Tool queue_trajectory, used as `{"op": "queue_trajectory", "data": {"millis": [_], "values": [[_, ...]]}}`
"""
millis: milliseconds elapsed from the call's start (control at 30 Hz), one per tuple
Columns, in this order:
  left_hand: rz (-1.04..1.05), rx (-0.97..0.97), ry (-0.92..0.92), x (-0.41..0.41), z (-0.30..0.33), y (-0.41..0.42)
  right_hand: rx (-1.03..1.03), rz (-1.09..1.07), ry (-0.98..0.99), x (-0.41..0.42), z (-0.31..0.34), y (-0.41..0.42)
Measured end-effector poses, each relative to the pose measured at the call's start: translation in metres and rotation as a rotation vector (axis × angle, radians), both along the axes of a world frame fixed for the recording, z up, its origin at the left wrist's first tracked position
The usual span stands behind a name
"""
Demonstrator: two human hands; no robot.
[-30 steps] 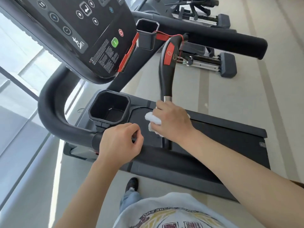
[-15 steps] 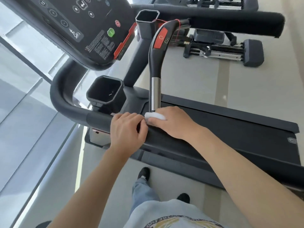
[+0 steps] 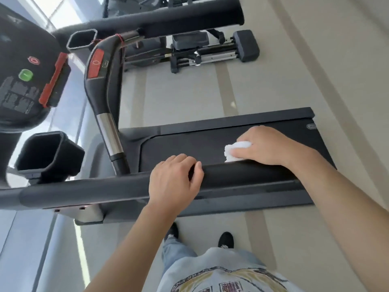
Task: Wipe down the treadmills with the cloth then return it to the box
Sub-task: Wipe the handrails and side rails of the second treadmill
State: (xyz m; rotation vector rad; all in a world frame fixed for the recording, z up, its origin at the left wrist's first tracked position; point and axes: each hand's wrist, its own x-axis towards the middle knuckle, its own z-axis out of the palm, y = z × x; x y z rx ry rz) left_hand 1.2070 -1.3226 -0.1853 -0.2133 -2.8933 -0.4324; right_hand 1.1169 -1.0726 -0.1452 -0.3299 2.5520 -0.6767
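A black treadmill fills the view, its near padded handrail [image 3: 242, 175] running left to right across the middle. My left hand [image 3: 173, 182] curls over that handrail. My right hand [image 3: 267, 146] presses a bunched white cloth [image 3: 233, 152] onto the rail further right, fingers closed around it. Beyond the rail lies the dark running belt [image 3: 189, 146]. The inner grip bar [image 3: 105, 98] with a red pad and chrome section rises at centre left. No box is in view.
The console [image 3: 23, 79] with green and red buttons hangs at upper left, with two black cup holders [image 3: 49, 154] near it. Another exercise machine [image 3: 210, 51] stands on the beige floor behind. Glass windows lie to the left. My feet [image 3: 225, 240] stand beside the deck.
My right hand slid the cloth from the base of the inner grip bar rightward along the near handrail. My left hand stayed on the rail. The view shifted right.
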Motion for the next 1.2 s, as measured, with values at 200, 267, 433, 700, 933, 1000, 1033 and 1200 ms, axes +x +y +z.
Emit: {"op": "queue_trajectory", "data": {"millis": [200, 267, 433, 700, 933, 1000, 1033, 1200], "values": [[-0.017, -0.04, 0.031, -0.006, 0.0, 0.025, 0.059, -0.1, 0.12, 0.012, 0.011, 0.024], [-0.007, -0.044, 0.042, -0.005, -0.001, 0.025, 0.082, -0.129, 0.143, 0.018, 0.012, 0.023], [-0.013, -0.051, 0.04, -0.006, 0.0, 0.025, 0.082, -0.099, 0.338, 0.039, 0.009, -0.001], [-0.068, -0.034, -0.021, -0.002, 0.002, 0.016, 0.054, -0.057, 0.662, 0.068, -0.009, -0.037], [-0.061, -0.043, 0.01, -0.002, -0.001, 0.018, 0.065, -0.507, 0.473, 0.061, -0.02, 0.071], [-0.055, -0.05, 0.044, -0.001, -0.003, 0.019, 0.015, -0.577, 0.456, 0.061, -0.03, 0.076], [-0.053, -0.049, 0.061, -0.001, -0.003, 0.019, 0.029, -0.552, 0.501, 0.063, -0.031, 0.072], [-0.053, -0.052, 0.075, -0.001, -0.005, 0.021, 0.17, -0.324, 0.616, 0.059, -0.011, 0.034]]}}
